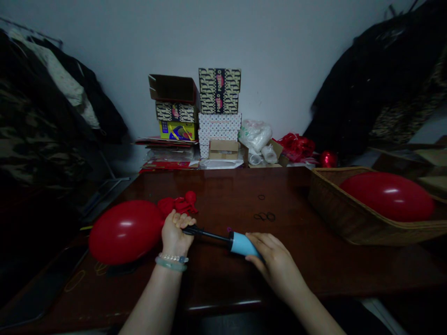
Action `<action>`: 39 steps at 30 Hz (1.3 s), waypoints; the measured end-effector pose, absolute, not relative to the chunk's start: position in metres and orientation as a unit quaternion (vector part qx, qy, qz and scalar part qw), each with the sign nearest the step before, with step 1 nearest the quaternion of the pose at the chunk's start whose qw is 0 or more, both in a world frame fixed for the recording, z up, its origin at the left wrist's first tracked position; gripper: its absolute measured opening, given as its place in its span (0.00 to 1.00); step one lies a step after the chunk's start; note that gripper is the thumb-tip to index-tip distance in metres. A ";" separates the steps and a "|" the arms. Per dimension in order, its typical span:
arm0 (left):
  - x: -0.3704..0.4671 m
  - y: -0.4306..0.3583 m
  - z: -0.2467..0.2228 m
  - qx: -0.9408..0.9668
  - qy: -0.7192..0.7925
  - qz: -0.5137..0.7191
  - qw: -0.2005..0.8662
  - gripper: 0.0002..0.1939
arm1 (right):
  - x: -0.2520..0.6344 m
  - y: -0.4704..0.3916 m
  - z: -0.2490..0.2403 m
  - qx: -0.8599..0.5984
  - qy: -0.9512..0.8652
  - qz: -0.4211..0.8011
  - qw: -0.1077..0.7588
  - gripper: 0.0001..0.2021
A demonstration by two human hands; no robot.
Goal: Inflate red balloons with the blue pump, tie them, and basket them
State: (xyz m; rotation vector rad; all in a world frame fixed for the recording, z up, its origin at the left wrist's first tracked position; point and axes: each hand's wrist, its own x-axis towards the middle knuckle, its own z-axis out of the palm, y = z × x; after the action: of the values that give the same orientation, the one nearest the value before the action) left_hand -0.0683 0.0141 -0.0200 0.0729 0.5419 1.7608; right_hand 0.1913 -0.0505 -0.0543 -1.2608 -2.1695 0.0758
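Note:
My left hand [177, 232] is closed around the black nozzle end of a hand pump, at the neck of a large inflated red balloon [125, 231]. The fingers hide where balloon and nozzle meet. A thin black rod runs from there to the pump's light blue barrel [242, 244], which my right hand [274, 260] grips. Just beyond my left hand lie several limp red balloons [179, 204] on the dark wooden table [223, 186]. Another inflated red balloon [387, 196] rests in a wicker basket [349, 218] on the right.
Black bands [265, 217] lie mid-table; yellowish bands [75, 281] are at the left beside a dark flat object [42, 288]. Stacked boxes [220, 125], plastic bags [256, 135] and red material [296, 146] stand behind the table. Clothes hang on both sides.

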 end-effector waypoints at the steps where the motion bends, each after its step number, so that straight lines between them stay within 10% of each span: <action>1: -0.065 0.013 -0.019 0.034 0.233 0.759 0.606 0.21 | 0.190 -0.051 -0.055 -0.475 -0.822 0.024 0.313 0.22; 39: -0.079 0.014 -0.009 0.039 0.235 0.758 0.608 0.22 | 0.187 -0.053 -0.050 -0.469 -0.822 0.059 0.318 0.22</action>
State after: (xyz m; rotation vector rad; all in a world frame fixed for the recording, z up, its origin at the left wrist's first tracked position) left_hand -0.0790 0.0142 -0.0093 0.0891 0.5429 1.7512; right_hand 0.1869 -0.0526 -0.0501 -1.2330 -2.1628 0.1541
